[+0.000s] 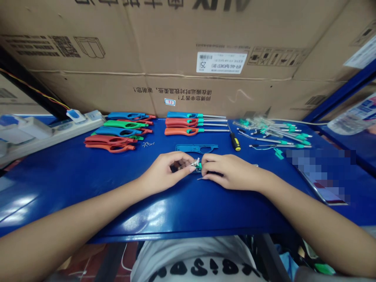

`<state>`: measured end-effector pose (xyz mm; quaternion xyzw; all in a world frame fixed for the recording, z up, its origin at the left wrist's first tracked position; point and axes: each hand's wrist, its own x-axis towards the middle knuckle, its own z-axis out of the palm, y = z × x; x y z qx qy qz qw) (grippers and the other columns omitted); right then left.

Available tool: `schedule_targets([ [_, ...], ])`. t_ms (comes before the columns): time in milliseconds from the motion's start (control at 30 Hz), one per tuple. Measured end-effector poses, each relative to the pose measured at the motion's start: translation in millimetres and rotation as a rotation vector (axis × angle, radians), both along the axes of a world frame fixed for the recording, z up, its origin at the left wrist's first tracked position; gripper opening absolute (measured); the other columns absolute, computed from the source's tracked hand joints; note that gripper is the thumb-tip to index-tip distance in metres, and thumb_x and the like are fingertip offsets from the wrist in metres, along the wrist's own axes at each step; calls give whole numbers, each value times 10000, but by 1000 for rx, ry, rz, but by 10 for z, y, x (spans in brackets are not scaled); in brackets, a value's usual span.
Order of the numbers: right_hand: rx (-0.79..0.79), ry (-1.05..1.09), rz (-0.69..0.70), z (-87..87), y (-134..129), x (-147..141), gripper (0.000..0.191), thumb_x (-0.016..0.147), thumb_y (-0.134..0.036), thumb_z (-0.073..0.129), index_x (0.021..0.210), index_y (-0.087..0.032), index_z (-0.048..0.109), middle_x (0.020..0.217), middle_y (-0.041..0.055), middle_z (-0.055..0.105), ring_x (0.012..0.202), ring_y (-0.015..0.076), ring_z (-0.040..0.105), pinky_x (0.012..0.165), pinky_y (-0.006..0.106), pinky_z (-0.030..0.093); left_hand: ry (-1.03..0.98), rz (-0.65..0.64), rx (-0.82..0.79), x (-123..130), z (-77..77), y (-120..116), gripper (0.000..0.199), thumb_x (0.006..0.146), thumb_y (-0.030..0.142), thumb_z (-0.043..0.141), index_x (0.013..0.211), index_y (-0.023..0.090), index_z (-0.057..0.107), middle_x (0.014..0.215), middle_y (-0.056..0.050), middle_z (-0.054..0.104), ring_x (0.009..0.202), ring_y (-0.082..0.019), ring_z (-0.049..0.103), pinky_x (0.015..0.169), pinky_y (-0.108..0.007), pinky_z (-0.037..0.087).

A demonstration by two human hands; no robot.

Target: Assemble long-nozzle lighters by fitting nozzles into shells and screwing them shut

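The surface (164,213) is lying beneath both hands. The left hand (166,170) is curving partly closed, its thumb and fingers pinching; the right hand (230,171) is bending its fingers nearly together. The blue handle (188,148) is lying flat just beyond both hands, and the screwdriver (235,142) is resting beyond the right hand. Between the hands, the small green-and-metal part (195,162) is sitting with the left hand gripping its metal end; the right fingers are working at its green end, partly hiding the contact. For sound work, the left hand should be holding the part steady under light pressure, while the right should be making small, straight adjustments. Neither should be straining the thin wire (198,170) looping beneath the part.
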<state>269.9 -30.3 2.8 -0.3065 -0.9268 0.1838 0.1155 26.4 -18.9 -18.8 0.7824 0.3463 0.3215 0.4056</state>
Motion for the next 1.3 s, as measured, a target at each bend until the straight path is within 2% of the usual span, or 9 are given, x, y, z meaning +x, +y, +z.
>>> schedule_targets([
  [100,-136,172,-29,8,30,-3,73,959,-174,587,917,-176,647,1007,52,642,878,148,620,806,294,499,-9,33,-32,-3,-28,9,225,883,342,702,973,136,714,827,-39,693,709,-132,607,658,-250,510],
  [233,-518,305,-162,-43,119,4,151,940,-310,636,911,-163,620,734,-10,615,597,102,581,582,241,488,1,54,-44,-12,-38,17,232,857,343,724,955,133,721,773,-26,675,664,-121,582,618,-237,489],
  [300,-712,381,-201,-76,167,10,242,912,-389,671,912,-154,609,713,-16,632,532,83,562,520,221,478,11,68,-40,-17,-45,18,238,849,356,731,950,140,729,762,-22,672,646,-117,569,599,-231,476],
  [367,-797,435,-199,-100,202,13,307,871,-435,712,893,-146,610,777,10,675,530,69,556,507,211,481,20,80,-38,-21,-53,19,246,845,370,734,947,146,736,754,-21,673,632,-116,560,586,-229,467],
  [633,-735,451,-229,-128,215,-3,327,859,-470,712,876,-143,706,697,-22,623,489,55,503,449,191,454,20,76,-50,-10,-45,14,270,845,391,728,947,141,746,779,-40,703,635,-122,564,590,-233,469],
  [733,-737,481,-213,-145,224,6,316,859,-444,720,962,-145,712,668,-36,613,480,60,517,435,187,463,27,88,-60,-6,-36,15,275,840,395,732,944,142,749,757,-32,694,625,-121,558,583,-231,457],
  [833,-766,504,-198,-157,235,24,332,845,-419,742,1023,-145,689,734,-17,656,521,71,564,448,193,499,35,103,-67,-7,-41,18,289,836,402,737,953,138,747,733,-24,676,607,-116,537,567,-228,437],
  [933,-764,519,-212,-164,236,31,339,861,-458,718,981,-143,680,808,20,701,538,72,576,461,198,509,28,102,-68,-13,-50,23,290,841,405,734,956,139,746,732,-23,671,605,-116,533,569,-231,438],
  [1300,-673,469,-238,-152,227,19,408,859,-549,681,864,-143,720,671,-9,640,443,52,460,422,195,386,3,60,11,-21,-34,38,232,855,362,735,988,180,794,884,-62,748,688,-138,614,605,-246,447],
])
